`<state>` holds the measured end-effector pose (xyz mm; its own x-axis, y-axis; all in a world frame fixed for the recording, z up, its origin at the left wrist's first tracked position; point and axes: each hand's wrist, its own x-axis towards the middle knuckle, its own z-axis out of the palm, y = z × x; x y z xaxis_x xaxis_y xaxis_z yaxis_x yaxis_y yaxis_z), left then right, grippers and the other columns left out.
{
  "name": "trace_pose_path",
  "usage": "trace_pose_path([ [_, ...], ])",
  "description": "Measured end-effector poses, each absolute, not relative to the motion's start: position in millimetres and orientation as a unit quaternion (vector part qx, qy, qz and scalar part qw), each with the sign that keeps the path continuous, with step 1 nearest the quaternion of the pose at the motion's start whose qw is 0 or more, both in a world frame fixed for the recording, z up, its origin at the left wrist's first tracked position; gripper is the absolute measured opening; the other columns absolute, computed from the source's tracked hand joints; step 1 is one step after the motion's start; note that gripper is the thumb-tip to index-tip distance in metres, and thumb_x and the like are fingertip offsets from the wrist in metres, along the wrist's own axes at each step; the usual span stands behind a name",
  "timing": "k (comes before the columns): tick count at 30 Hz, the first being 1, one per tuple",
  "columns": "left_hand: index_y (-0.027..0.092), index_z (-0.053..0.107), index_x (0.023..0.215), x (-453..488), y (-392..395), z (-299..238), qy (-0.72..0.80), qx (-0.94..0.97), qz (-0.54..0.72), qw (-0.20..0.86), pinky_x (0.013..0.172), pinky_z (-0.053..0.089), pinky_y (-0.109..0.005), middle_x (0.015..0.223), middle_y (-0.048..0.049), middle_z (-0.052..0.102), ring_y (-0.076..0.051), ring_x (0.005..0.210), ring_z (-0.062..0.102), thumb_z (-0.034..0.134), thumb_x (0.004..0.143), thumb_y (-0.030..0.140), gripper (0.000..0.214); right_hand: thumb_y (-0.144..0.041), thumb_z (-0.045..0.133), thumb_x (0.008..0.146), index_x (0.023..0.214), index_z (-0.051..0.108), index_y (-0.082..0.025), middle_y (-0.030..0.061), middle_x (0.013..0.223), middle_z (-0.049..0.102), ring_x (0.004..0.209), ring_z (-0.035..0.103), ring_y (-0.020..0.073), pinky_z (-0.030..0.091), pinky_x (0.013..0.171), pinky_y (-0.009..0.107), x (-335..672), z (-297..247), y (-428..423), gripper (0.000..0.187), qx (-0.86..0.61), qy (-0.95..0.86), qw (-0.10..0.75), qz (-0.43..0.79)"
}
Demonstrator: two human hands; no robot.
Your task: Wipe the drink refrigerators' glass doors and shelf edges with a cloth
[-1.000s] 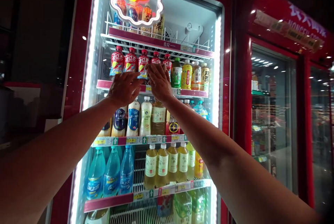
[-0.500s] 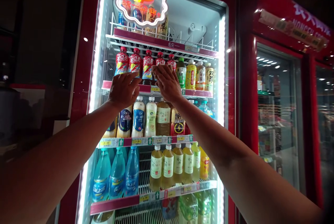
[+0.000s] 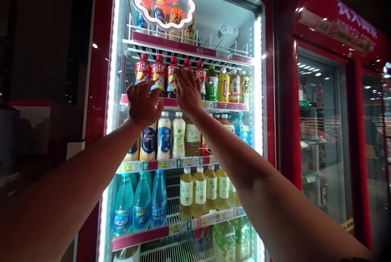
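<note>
The red-capped iced tea bottles stand upright inside the display refrigerator, labels outward, presumably for easy identification. At the refrigerator's front, the left hand and right hand extend uncurled fingers, gripping nothing visible; contact cannot be determined.

white light strips glare inside the cooler, while the far left is dim and indistinct.

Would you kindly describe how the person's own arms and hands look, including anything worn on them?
The left hand and right hand are bare, five-fingered, with no gloves or rings visible. The left forearm and right forearm show no sleeve, watch, bracelet or distinct markings.
</note>
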<state>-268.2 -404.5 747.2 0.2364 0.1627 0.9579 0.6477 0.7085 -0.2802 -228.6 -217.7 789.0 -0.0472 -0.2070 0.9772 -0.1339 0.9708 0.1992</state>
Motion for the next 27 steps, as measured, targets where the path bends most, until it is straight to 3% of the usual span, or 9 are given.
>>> trace_pose_path([
  [5, 0.029, 0.058, 0.132, -273, -405, 747, -0.595, -0.298, -0.198, 0.720, 0.123, 0.022, -0.067, 0.152, -0.0099, 0.052, -0.038, 0.147, 0.037, 0.056, 0.091, 0.039, 0.042, -0.031, 0.031, 0.106, 0.165, 0.032, -0.031, -0.0036, 0.172, 0.033, 0.164, 0.013, 0.0281, 0.011, 0.135, 0.058, -229, 780, -230, 0.059, 0.109, -0.738, 0.663, -0.058],
  [9, 0.029, 0.058, 0.128, -279, -404, 747, -0.567, -0.280, -0.185, 0.752, 0.120, 0.029, -0.067, 0.147, -0.0107, 0.055, -0.038, 0.143, 0.043, 0.057, 0.090, 0.039, 0.039, -0.032, 0.030, 0.106, 0.164, 0.034, -0.032, -0.0055, 0.172, 0.033, 0.163, 0.015, 0.0249, 0.010, 0.137, 0.053, -222, 778, -229, 0.058, 0.126, -0.749, 0.647, -0.069],
  [14, 0.029, 0.059, 0.126, -282, -404, 748, -0.549, -0.276, -0.174, 0.770, 0.117, 0.034, -0.067, 0.144, -0.0100, 0.057, -0.037, 0.139, 0.047, 0.059, 0.088, 0.039, 0.039, -0.031, 0.030, 0.106, 0.165, 0.032, -0.032, -0.0038, 0.171, 0.035, 0.163, 0.015, 0.0275, 0.007, 0.135, 0.059, -228, 781, -235, 0.059, 0.104, -0.730, 0.674, -0.041],
  [19, 0.023, 0.062, 0.118, -276, -406, 749, -0.555, -0.299, -0.195, 0.752, 0.113, 0.041, -0.064, 0.143, -0.0133, 0.058, -0.038, 0.138, 0.047, 0.060, 0.087, 0.036, 0.033, -0.033, 0.033, 0.106, 0.162, 0.038, -0.032, -0.0060, 0.170, 0.036, 0.163, 0.018, 0.0238, 0.012, 0.136, 0.052, -223, 778, -233, 0.056, 0.114, -0.742, 0.657, -0.075],
  [23, 0.022, 0.062, 0.112, -265, -405, 748, -0.590, -0.294, -0.242, 0.712, 0.119, 0.035, -0.062, 0.145, -0.0144, 0.056, -0.038, 0.144, 0.042, 0.061, 0.086, 0.033, 0.028, -0.032, 0.030, 0.106, 0.161, 0.041, -0.025, -0.0025, 0.172, 0.033, 0.163, 0.016, 0.0288, 0.012, 0.135, 0.056, -223, 782, -246, 0.056, 0.080, -0.747, 0.659, -0.042],
  [27, 0.019, 0.058, 0.126, -254, -405, 747, -0.612, -0.275, -0.300, 0.678, 0.130, 0.019, -0.060, 0.162, -0.0165, 0.038, -0.037, 0.157, 0.023, 0.063, 0.084, 0.033, 0.044, -0.032, 0.031, 0.106, 0.161, 0.040, -0.029, -0.0044, 0.172, 0.034, 0.163, 0.015, 0.0264, 0.012, 0.135, 0.055, -225, 775, -259, 0.055, 0.113, -0.747, 0.652, -0.071],
])
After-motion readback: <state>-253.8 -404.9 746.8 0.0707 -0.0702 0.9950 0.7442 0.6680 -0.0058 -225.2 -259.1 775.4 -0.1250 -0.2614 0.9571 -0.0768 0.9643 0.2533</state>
